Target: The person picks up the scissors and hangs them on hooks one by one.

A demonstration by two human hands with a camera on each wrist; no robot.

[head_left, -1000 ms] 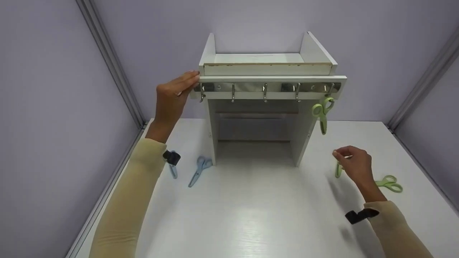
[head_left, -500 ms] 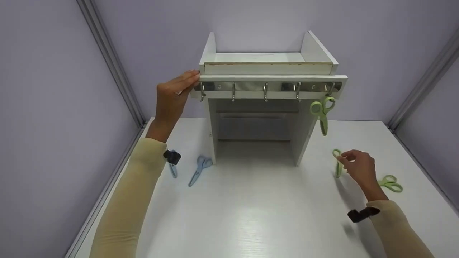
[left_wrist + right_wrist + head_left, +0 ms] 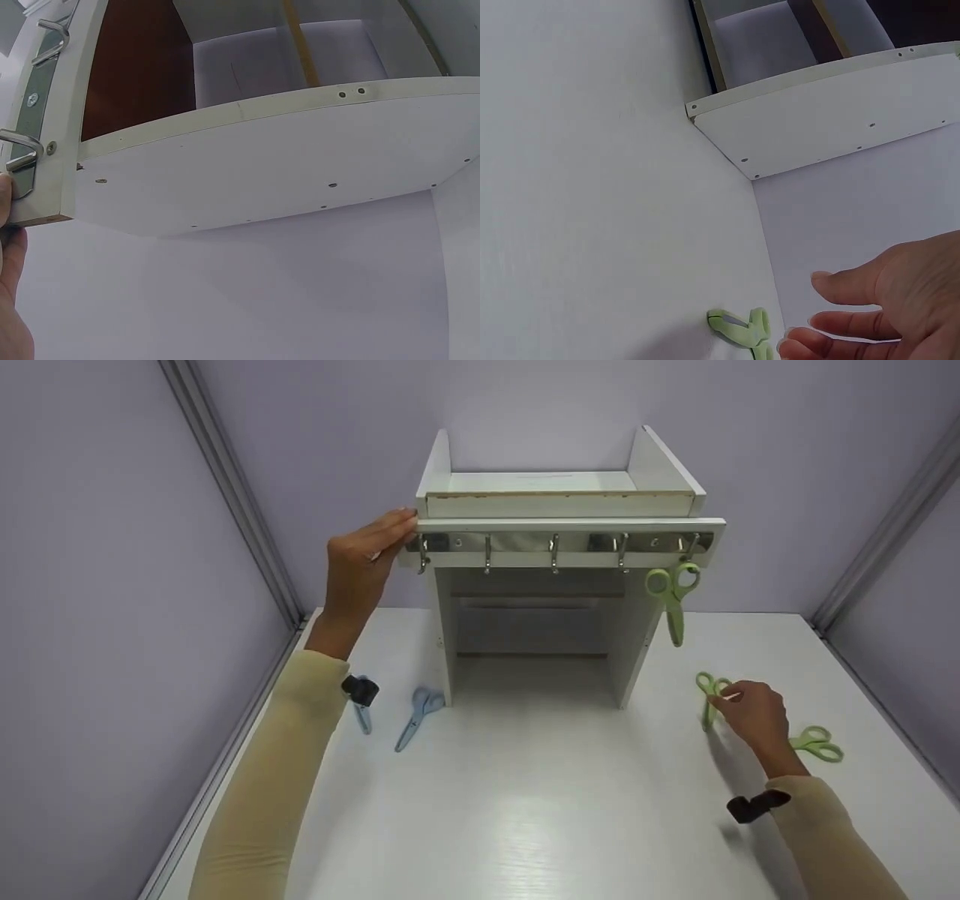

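White laminated shelf unit (image 3: 559, 502) stands on a white wood-grain table (image 3: 525, 810), its steel hook rail (image 3: 559, 542) carrying one pale green plastic scissors (image 3: 673, 596) on the rightmost hook. Left hand (image 3: 364, 562) rests straight fingers on the rail's left end; right hand (image 3: 754, 716) reaches the handle loops of green scissors (image 3: 707, 697) lying flat, grip cannot be told. Another green pair (image 3: 816, 744) lies just right; blue scissors (image 3: 416, 716) lie left.

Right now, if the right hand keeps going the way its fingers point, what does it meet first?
Most likely the pale green plastic scissors lying on the white table. The right hand points at their handle loops, fingertips about touching them; depth leaves contact unclear.
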